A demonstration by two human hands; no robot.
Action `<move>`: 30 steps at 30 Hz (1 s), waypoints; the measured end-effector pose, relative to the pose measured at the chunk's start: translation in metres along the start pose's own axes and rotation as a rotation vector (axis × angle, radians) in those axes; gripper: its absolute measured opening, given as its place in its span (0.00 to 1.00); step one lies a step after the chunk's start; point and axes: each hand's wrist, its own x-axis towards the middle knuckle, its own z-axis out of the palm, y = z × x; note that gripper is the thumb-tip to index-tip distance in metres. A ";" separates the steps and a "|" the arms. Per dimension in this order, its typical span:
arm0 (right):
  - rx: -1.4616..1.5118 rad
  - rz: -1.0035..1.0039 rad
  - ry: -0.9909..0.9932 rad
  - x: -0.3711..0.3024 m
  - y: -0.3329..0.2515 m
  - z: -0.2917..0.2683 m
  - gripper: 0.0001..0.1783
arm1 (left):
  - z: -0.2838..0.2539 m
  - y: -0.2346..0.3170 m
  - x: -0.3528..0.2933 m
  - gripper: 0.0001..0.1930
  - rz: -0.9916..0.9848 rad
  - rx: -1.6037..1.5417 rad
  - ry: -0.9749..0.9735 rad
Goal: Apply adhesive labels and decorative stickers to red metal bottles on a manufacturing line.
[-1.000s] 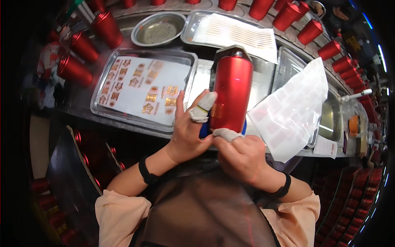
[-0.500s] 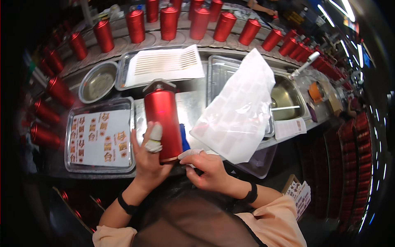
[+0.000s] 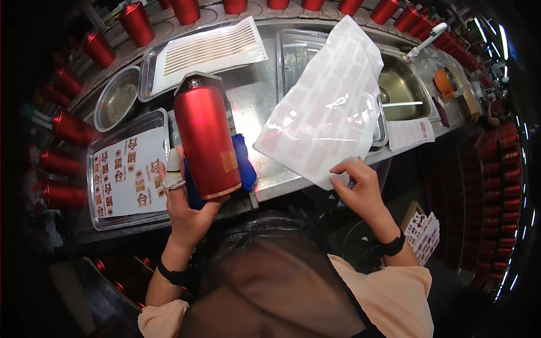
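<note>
The red bottle (image 3: 204,138) lies over a blue cloth (image 3: 243,163), its base at the half-open left grip (image 3: 189,217); whether that holds it, I cannot tell. The right grip (image 3: 362,187) curls by the white sheet's (image 3: 332,101) lower edge, any pinch unclear.

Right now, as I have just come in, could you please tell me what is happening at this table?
A person works with two bare hands. The left hand is against the lower end of a red bottle, which lies tilted over a blue cloth and has a gold patch near its base. The right hand is at the lower edge of a glossy white sheet; whether it grips it is unclear. A tray with gold stickers lies at left.
</note>
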 end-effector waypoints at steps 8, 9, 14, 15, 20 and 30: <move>-0.239 -0.109 -0.017 -0.033 0.022 0.019 0.16 | 0.008 0.002 -0.001 0.54 -0.033 -0.111 0.016; -0.277 -0.123 0.003 -0.034 0.026 0.020 0.16 | 0.008 0.002 -0.001 0.54 -0.047 -0.115 0.005; -0.236 -0.117 0.081 -0.044 0.043 0.032 0.19 | 0.005 0.000 -0.001 0.54 -0.007 -0.056 -0.001; -0.194 -0.094 0.132 -0.047 0.045 0.036 0.18 | 0.005 0.000 -0.001 0.54 -0.012 -0.059 -0.010; 0.467 0.654 0.079 -0.069 0.048 0.050 0.15 | 0.004 0.002 -0.001 0.54 -0.018 -0.099 -0.018; 1.125 0.742 0.038 -0.070 0.054 0.057 0.08 | 0.005 -0.001 -0.001 0.52 -0.027 -0.119 -0.026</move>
